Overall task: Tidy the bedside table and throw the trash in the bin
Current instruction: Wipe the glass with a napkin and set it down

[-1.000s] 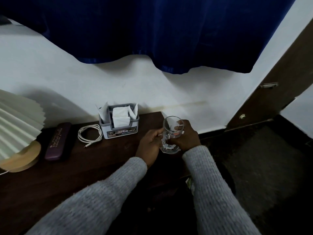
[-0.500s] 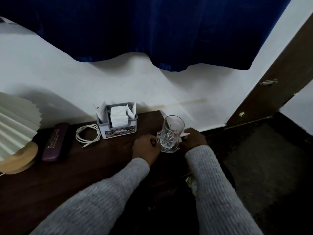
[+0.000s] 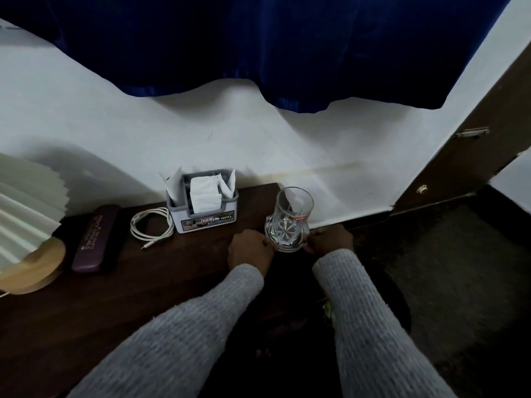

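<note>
A clear drinking glass (image 3: pixel 291 216) with a cut-pattern base stands upright at the right end of the dark wooden bedside table (image 3: pixel 115 311). My left hand (image 3: pixel 250 249) has its fingers curled against the left side of the glass's base. My right hand (image 3: pixel 330 239) pinches the right side of the base. Whether a coaster lies under the glass I cannot tell. A dark round bin (image 3: pixel 400 305) sits on the floor below the table's right end, mostly hidden by my right sleeve.
At the back of the table stands a grey tissue holder (image 3: pixel 205 206), with a coiled white cable (image 3: pixel 150 225) to its left, then a purple case (image 3: pixel 93 238). A pleated lamp (image 3: pixel 26 214) on a wooden base fills the left edge. A brown door (image 3: pixel 471 156) is at the right.
My right hand set the glass down and slid from its side to its base. My left hand moved in to the base as well. The glass now rests on the table.
</note>
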